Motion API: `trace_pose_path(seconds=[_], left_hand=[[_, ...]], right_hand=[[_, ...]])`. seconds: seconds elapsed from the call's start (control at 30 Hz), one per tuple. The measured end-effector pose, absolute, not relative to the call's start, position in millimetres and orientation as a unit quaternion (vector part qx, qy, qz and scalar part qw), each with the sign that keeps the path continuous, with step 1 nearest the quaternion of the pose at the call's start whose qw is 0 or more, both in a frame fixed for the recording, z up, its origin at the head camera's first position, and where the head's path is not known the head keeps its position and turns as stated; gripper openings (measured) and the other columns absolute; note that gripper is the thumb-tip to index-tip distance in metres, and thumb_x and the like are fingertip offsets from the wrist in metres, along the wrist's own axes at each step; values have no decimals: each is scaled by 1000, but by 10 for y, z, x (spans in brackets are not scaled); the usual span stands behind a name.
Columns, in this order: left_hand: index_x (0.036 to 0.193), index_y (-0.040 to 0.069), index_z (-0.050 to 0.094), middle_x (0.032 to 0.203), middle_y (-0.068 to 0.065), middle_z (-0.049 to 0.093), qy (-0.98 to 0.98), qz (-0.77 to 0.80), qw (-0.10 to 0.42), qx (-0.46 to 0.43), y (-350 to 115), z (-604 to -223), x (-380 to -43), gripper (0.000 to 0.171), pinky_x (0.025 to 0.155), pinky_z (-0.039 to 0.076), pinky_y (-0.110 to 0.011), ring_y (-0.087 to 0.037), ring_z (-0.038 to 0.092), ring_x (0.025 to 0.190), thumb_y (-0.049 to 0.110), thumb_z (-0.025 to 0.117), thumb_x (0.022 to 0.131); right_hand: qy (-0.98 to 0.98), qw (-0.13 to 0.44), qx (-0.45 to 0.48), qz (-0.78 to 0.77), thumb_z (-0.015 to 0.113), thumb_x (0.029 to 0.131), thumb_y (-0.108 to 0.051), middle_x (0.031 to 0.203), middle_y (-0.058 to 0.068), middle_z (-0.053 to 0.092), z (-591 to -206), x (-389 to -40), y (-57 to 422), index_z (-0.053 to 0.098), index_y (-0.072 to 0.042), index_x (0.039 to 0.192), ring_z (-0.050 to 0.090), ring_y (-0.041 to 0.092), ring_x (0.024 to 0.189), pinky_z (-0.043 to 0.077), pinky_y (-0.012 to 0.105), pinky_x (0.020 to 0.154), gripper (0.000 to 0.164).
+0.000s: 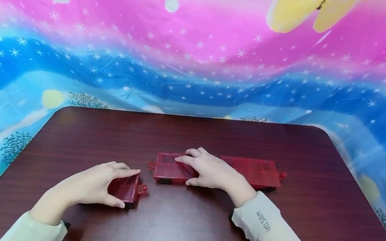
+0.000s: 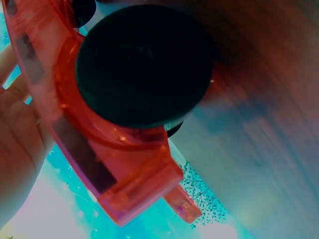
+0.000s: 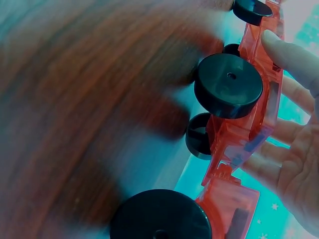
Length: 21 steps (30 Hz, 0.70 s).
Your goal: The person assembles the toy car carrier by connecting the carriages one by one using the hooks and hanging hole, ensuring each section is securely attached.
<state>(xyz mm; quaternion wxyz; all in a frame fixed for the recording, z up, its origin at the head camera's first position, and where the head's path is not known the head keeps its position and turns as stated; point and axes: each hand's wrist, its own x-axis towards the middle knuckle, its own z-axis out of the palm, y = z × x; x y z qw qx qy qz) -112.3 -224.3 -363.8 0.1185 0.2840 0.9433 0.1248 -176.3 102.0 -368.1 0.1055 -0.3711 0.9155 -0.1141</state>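
Observation:
My left hand (image 1: 95,184) grips a see-through red toy car base (image 1: 127,189), thumb on its near side and fingers across the far side. A small hitch (image 1: 142,189) sticks out of its right end. In the left wrist view its black wheel (image 2: 144,67) fills the middle. Right of it, a second red car base (image 1: 167,166) is held by my right hand (image 1: 210,170), thumb near and fingers over the top. A third red base (image 1: 260,172) lies in line behind it, partly hidden by that hand; the right wrist view shows two bases linked (image 3: 224,172). A gap separates the left base from the pair.
The dark wooden table (image 1: 177,233) has rounded far corners. A pink and blue patterned cloth (image 1: 200,68) hangs behind it and along both sides. A ring hitch (image 1: 151,165) points left from the pair, and another hitch (image 1: 283,175) points right.

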Motion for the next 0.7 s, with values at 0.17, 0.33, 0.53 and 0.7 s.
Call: trace_pose_path(seconds=[0.17,0.33,0.53,0.7], left_hand=[[144,20,55,130,-5,60,941,125,117,293,-2214,-3598,-1175,83,91,55,-45,-25,57,116,53,83,74],[144,19,54,131,-6,60,942,125,111,290,-2220,-3557,-1233,82,94,54,-48,-27,58,117,49,84,74],[144,16,54,131,-8,60,943,120,108,291,-2263,-3554,-1331,81,96,52,-49,-29,58,117,46,84,75],[143,13,55,130,-10,61,943,110,103,296,-2274,-3567,-1423,80,96,52,-49,-29,59,116,42,85,74]], right_hand=[[915,105,-371,-117,80,83,-34,147,5,49,-3687,-1764,1036,51,-29,146,47,21,127,54,38,97,69],[914,105,-372,-126,80,83,-33,147,6,49,-3689,-1772,1052,50,-29,146,47,21,128,53,39,97,69],[912,108,-370,-138,79,84,-33,149,5,48,-3692,-1787,1077,50,-29,146,46,22,130,53,40,99,69],[909,109,-374,-150,79,85,-33,150,6,47,-3711,-1807,1096,50,-29,146,45,22,132,52,40,100,68]])
